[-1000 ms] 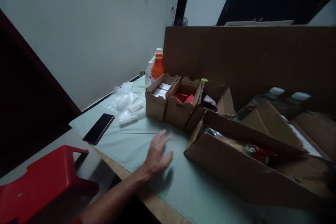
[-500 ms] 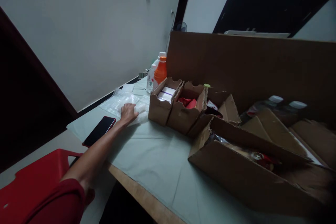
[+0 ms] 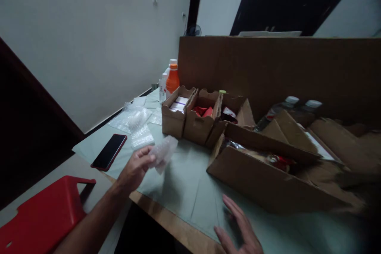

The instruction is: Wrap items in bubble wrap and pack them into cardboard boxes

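My left hand holds a piece of bubble wrap up above the pale green table cover. My right hand hovers open and empty over the cover near the table's front edge, in front of a long cardboard box. More bubble wrap pieces lie at the far left of the cover. A black phone with a red edge lies to the left of my left hand.
Three small open cardboard boxes stand in a row behind. An orange bottle and white bottles stand beyond them. A tall cardboard sheet walls the back. A red plastic stool stands at lower left.
My left hand has drawn back from the bubble wrap pile towards me with one piece in it. My right hand has come into view at the bottom.
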